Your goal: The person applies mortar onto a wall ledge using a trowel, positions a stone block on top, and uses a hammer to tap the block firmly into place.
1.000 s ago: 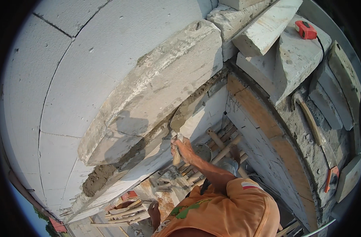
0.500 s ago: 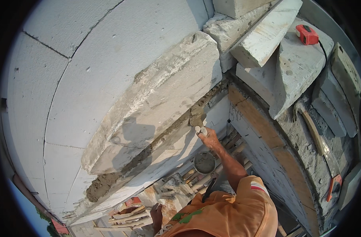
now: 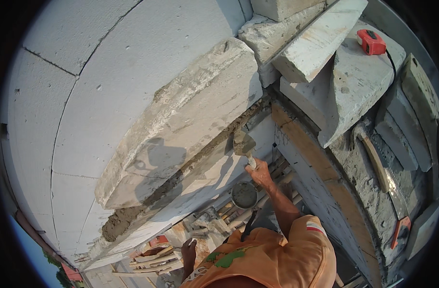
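My right hand is wrapped round the pale handle of a mortar-smeared trowel. The trowel's flat blade lies against the strip of wet mortar under a large light block set against the wall. Lower down, my left hand hangs near my body, away from the wall. A small whitish spot shows at its fingertips, but its fingers are too small and dark to make out. Below the trowel is a round bucket with grey mortar in it.
Cut block pieces are piled at the upper right, with a red tape measure on one. A hammer and a handsaw lie on the rough ledge at right. Wooden poles and rubble lie below.
My right hand and the trowel have shifted slightly down and to the right, with more of the blade's face now showing. My left hand has risen a little. The view has moved slightly.
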A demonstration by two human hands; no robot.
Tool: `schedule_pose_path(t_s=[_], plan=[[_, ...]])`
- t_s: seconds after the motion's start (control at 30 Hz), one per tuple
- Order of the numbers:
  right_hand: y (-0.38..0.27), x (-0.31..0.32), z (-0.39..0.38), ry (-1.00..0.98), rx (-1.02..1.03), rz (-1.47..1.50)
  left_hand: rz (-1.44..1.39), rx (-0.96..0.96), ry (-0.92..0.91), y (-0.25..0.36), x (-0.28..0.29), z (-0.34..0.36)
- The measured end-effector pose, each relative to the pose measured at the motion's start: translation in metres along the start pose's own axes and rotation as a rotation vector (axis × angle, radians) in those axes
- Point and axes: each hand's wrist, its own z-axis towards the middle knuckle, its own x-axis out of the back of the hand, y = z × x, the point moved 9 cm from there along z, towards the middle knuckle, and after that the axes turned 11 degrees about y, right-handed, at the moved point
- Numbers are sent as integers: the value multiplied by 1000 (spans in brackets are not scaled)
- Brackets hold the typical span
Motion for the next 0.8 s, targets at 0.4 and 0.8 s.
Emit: schedule_pose_path(t_s=[0.4,0.8], plan=[[41,-14,-5,-140,-324,126,163,-67,1,51,7,0],[27,12,67,-112,-348,139,158,-105,-58,70,-7,-5]])
